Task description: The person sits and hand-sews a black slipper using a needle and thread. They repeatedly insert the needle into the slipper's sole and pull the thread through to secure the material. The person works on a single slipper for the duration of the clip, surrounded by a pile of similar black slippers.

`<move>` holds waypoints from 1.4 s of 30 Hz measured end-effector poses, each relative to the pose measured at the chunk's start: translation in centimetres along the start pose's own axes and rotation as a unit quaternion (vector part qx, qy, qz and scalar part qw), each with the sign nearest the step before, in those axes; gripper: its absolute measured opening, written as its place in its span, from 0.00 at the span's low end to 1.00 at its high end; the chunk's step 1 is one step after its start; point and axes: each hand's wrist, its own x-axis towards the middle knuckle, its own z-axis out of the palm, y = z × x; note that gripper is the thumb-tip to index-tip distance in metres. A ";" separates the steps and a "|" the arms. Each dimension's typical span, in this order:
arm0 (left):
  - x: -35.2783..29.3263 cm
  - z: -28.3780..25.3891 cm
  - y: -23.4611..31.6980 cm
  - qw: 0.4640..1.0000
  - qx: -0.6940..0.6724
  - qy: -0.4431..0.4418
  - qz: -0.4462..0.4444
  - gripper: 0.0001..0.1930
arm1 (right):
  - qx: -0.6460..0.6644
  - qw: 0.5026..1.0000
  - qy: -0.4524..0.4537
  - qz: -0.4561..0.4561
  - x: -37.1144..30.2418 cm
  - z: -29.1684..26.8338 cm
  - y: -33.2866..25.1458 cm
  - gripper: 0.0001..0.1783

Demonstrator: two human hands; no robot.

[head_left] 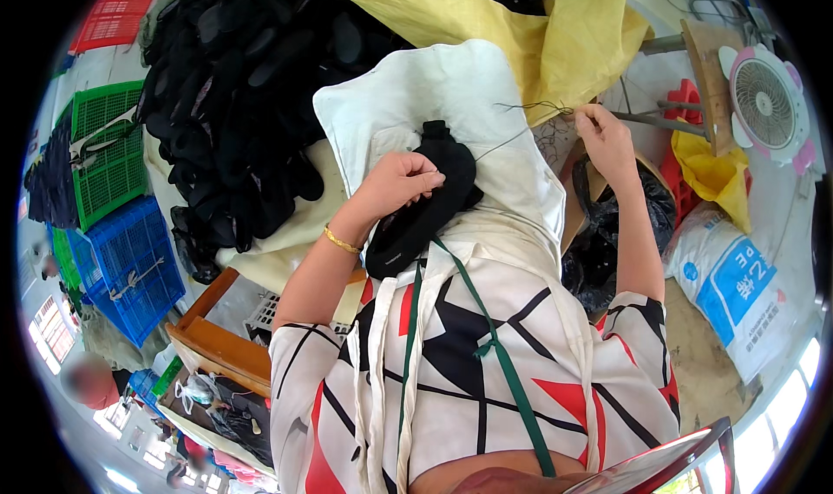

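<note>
The left hand grasps a black shoe, thumb and fingertips pinched at its opening; the shoe lies on a white cloth over the lap. The right hand, raised well apart, pinches dark thread running from the shoe. A pile of black shoes lies to the left, beside a yellow sheet

shoe: matt txtl | lap cloth: matt (bit creased) | bin bag: glossy plstc | crate: plstc

1 head-worn fisheye view looks steeply down, close over the shirt filling the lower centre.
</note>
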 end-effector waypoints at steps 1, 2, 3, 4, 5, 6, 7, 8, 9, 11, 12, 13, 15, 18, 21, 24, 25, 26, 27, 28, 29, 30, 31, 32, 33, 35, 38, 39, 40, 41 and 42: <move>0.0 0.0 -0.3 1.000 -0.002 0.007 0.000 0.11 | 0.016 1.000 0.003 0.007 -0.1 0.4 -0.2 0.13; 0.0 0.0 -0.5 1.000 -0.004 0.013 -0.001 0.11 | 0.031 0.999 0.005 0.015 -0.2 1.1 -0.6 0.13; 0.0 0.1 -0.9 0.999 0.010 0.030 0.016 0.11 | 0.046 0.999 0.008 0.022 -0.3 1.9 -1.2 0.13; 0.0 0.0 -1.3 0.998 0.027 0.046 0.031 0.11 | 0.065 0.998 -0.002 -0.009 -0.6 3.1 -2.7 0.13; -0.1 0.0 -1.6 0.996 0.043 0.064 0.048 0.11 | 0.123 0.990 -0.058 -0.025 -0.9 4.2 -4.5 0.12; -0.3 0.0 -1.1 0.993 0.076 0.076 0.050 0.10 | 0.166 0.979 -0.112 -0.027 -1.1 5.5 -5.4 0.09; -0.7 0.0 -0.3 0.989 0.108 0.091 0.051 0.10 | 0.114 0.979 -0.142 -0.086 -1.3 6.4 -6.8 0.07; -1.1 0.0 0.2 0.983 0.140 0.105 0.052 0.09 | 0.103 0.969 -0.134 -0.180 -1.3 7.8 -7.8 0.05; -1.3 0.1 0.3 0.982 0.143 0.110 0.048 0.09 | 0.066 0.963 -0.137 -0.223 -1.3 8.7 -8.7 0.05; -1.6 0.3 0.2 0.981 0.147 0.122 0.041 0.09 | 0.011 0.948 -0.144 -0.284 -1.4 10.3 -9.7 0.04; -1.6 0.2 0.1 0.980 0.145 0.129 0.045 0.09 | -0.007 0.943 -0.146 -0.300 -1.4 11.0 -9.9 0.04; -1.7 0.2 -0.1 0.979 0.142 0.137 0.049 0.09 | -0.024 0.936 -0.150 -0.317 -1.3 11.5 -10.0 0.04; -1.7 0.2 -0.3 0.980 0.131 0.139 0.051 0.09 | -0.033 0.933 -0.150 -0.324 -1.1 12.1 -10.0 0.03; -1.6 0.0 -0.5 0.984 0.112 0.129 0.057 0.08 | -0.053 0.926 -0.166 -0.333 -0.7 12.5 -10.2 0.03; -0.5 -0.7 -1.9 0.984 0.086 0.129 0.086 0.07 | -0.041 0.925 -0.181 -0.333 -0.3 12.7 -10.0 0.03; 0.2 -1.1 -3.0 0.987 0.036 0.119 0.100 0.06 | 0.017 0.929 -0.201 -0.310 -0.4 13.1 -9.4 0.02; 0.3 -1.0 -3.2 0.989 0.021 0.110 0.095 0.06 | 0.042 0.930 -0.209 -0.300 -0.5 13.4 -9.4 0.02; 0.3 -1.0 -3.4 0.991 0.007 0.100 0.090 0.06 | 0.060 0.935 -0.204 -0.283 -0.7 13.6 -9.4 0.02; 0.4 -0.9 -3.7 0.992 -0.006 0.098 0.084 0.05 | 0.078 0.940 -0.199 -0.266 -1.1 14.0 -9.5 0.02; 0.4 -0.7 -4.1 0.992 -0.019 0.097 0.079 0.05 | 0.096 0.944 -0.194 -0.249 -1.4 14.3 -9.7 0.03; 0.5 -0.6 -4.4 0.992 -0.032 0.096 0.074 0.06 | 0.092 0.943 -0.190 -0.259 -1.7 14.7 -9.8 0.03; 0.5 -0.6 -4.6 0.992 -0.016 0.106 0.071 0.06 | 0.087 0.941 -0.185 -0.268 -1.9 15.2 -9.9 0.03; 0.6 -0.5 -4.7 0.991 -0.001 0.115 0.068 0.06 | 0.082 0.941 -0.179 -0.276 -2.1 15.5 -9.8 0.03; 0.6 -0.5 -4.8 0.990 0.015 0.124 0.065 0.06 | 0.130 0.939 -0.159 -0.275 -2.0 15.9 -9.5 0.03; 0.5 -0.5 -4.8 0.990 -0.034 0.125 0.065 0.06 | 0.177 0.935 -0.139 -0.273 -1.9 16.3 -9.2 0.02; 0.3 -0.3 -4.9 0.981 -0.132 0.125 0.065 0.06 | 0.342 0.916 -0.166 -0.127 -1.4 15.7 -9.2 0.02; -0.4 -0.9 -3.7 0.964 -0.247 0.101 -0.005 0.06 | 0.597 0.755 -0.203 0.181 -0.1 11.9 -6.4 0.02; -0.5 -0.9 -3.7 0.959 -0.267 0.097 -0.006 0.05 | 0.652 0.713 -0.170 0.194 1.0 10.8 -3.8 0.04; -0.5 -1.0 -3.7 0.953 -0.286 0.094 -0.007 0.05 | 0.682 0.686 -0.135 0.216 2.2 9.1 -1.6 0.03; -0.5 -1.0 -3.8 0.947 -0.307 0.091 -0.008 0.05 | 0.719 0.662 -0.036 0.212 3.1 7.7 1.1 0.03; -0.6 -1.1 -3.9 0.944 -0.320 0.085 -0.015 0.05 | 0.773 0.570 0.059 0.272 4.6 5.7 4.9 0.05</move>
